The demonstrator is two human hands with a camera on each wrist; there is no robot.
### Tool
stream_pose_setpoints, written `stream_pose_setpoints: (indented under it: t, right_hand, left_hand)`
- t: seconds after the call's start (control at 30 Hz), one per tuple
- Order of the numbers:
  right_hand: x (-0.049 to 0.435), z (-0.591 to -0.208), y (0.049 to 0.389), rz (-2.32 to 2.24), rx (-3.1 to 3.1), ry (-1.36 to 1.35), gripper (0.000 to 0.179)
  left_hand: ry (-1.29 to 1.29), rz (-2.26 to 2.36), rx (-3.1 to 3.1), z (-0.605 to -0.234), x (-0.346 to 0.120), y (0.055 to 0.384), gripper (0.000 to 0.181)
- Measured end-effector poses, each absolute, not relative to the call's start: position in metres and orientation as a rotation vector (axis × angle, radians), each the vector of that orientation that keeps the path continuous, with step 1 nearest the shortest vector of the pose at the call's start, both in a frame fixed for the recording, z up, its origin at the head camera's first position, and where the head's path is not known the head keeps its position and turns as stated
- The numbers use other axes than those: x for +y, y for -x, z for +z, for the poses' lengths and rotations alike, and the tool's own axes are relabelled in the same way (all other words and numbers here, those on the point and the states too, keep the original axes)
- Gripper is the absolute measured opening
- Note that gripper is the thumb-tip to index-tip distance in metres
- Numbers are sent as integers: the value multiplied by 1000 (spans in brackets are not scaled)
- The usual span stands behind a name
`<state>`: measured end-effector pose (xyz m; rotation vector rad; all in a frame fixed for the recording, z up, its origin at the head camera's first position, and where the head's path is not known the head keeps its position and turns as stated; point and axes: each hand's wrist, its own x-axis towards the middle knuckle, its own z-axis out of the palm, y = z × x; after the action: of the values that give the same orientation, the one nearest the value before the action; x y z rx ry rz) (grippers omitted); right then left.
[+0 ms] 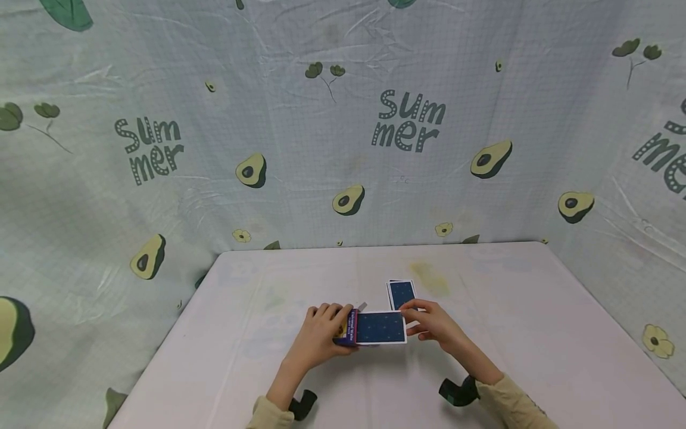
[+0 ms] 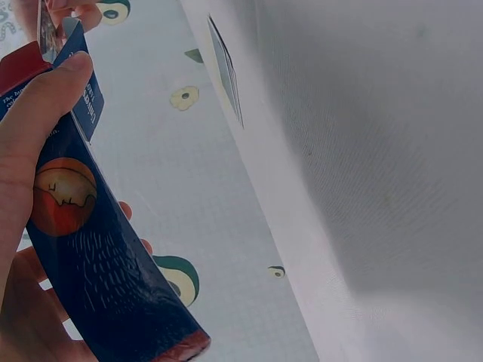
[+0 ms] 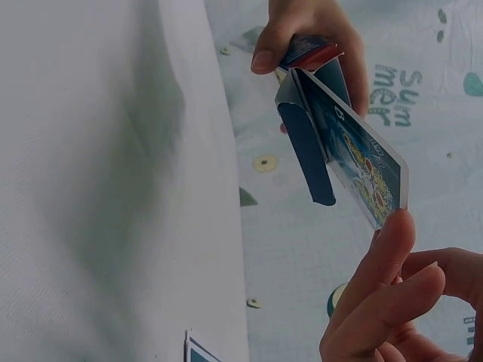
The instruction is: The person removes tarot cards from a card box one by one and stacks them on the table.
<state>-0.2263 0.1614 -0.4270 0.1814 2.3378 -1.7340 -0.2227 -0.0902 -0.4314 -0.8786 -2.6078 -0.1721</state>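
Note:
My left hand point(image 1: 321, 333) grips a dark blue card box point(image 2: 98, 249), its thumb across the side near the opened end. The box has a red edge and a round face picture, and its end flap point(image 3: 308, 154) hangs open. A card point(image 1: 382, 328) with a dark blue, white-bordered back juts well out of the opening toward the right. My right hand point(image 1: 433, 323) pinches the card's outer end at a corner, the other fingers loosely bent. In the right wrist view the card's underside shows a colourful printed picture. The rest of the card is hidden inside the box.
A few blue-backed cards point(image 1: 402, 293) lie slightly fanned on the white-covered table point(image 1: 278, 286), just beyond the right hand. A pale curtain point(image 1: 300, 119) with avocado prints surrounds the table. Dark wrist-camera mounts point(image 1: 458, 392) sit below both wrists.

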Motion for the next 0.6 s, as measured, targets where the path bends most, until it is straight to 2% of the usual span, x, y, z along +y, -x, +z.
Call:
stream_pose_setpoints:
  t: [0.6]
  right_hand:
    - [163,-427,228,-1735,2327,-211,29]
  left_hand:
    - [861,-212,-2633,-431,-91,223,76]
